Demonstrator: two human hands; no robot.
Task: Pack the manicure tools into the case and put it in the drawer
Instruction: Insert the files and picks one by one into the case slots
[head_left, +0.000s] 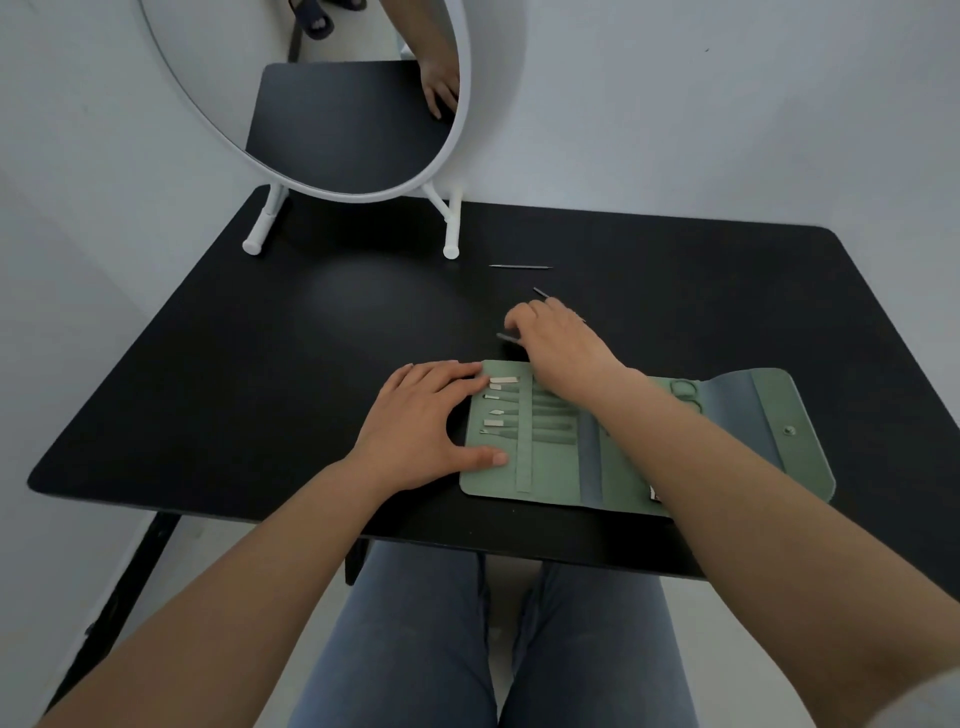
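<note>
Left hand (426, 415), fingers flat, steadies open soft case (550, 467) on worktop (208, 389); right hand (558, 340) pinches slim tool (508, 338) beyond it: likely light, stiff, slippery, best gripped mid-shaft.

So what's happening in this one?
A person seated at a black table is packing manicure tools into an open green case. The left hand presses flat on the case's left edge, steadying it. The right hand reaches past the case's far edge and picks at a thin tool there. Several tools already sit under the case's strap; another thin tool lies loose near the mirror.
</note>
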